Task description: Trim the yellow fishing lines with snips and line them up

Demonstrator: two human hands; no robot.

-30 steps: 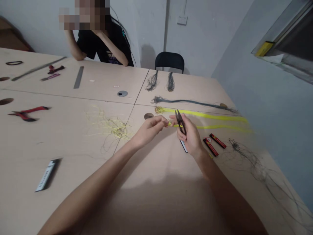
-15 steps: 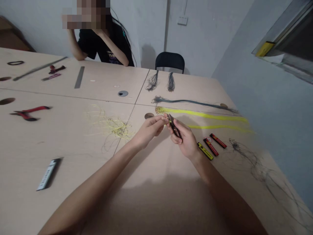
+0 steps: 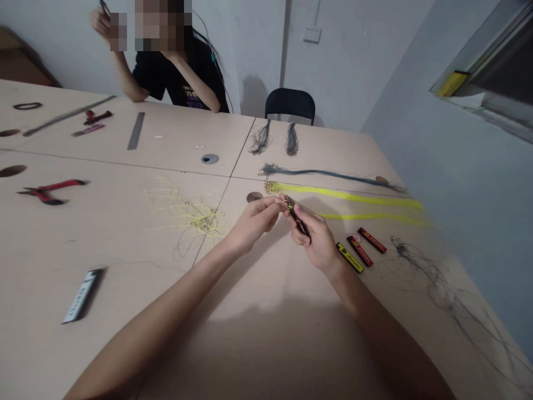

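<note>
My left hand (image 3: pixel 255 223) is closed in a pinch on a small gold fish hook (image 3: pixel 285 203) with a bit of yellow line on it. My right hand (image 3: pixel 320 238) grips a pair of dark thread snips (image 3: pixel 301 224), their blades together against the yellow line by my left fingertips. Behind my hands lies a bundle of yellow line (image 3: pixel 345 194) with gold hooks (image 3: pixel 271 188) at its left end. A second yellow strand bundle (image 3: pixel 366 216) runs nearer, partly hidden by my right hand. Loose yellow clippings (image 3: pixel 204 218) lie left of my hands.
Dark line bundles (image 3: pixel 325 172) lie farther back. Slim labelled cases (image 3: pixel 350 257) sit right of my hand, beside a dark line tangle (image 3: pixel 433 272). Red-handled pliers (image 3: pixel 52 191) and a pale case (image 3: pixel 83 296) are at left. A person in black (image 3: pixel 179 83) sits opposite.
The snips' blades, apart before, have come together at the hook. My hands have stayed in place. The person opposite has raised one hand outward, holding something dark.
</note>
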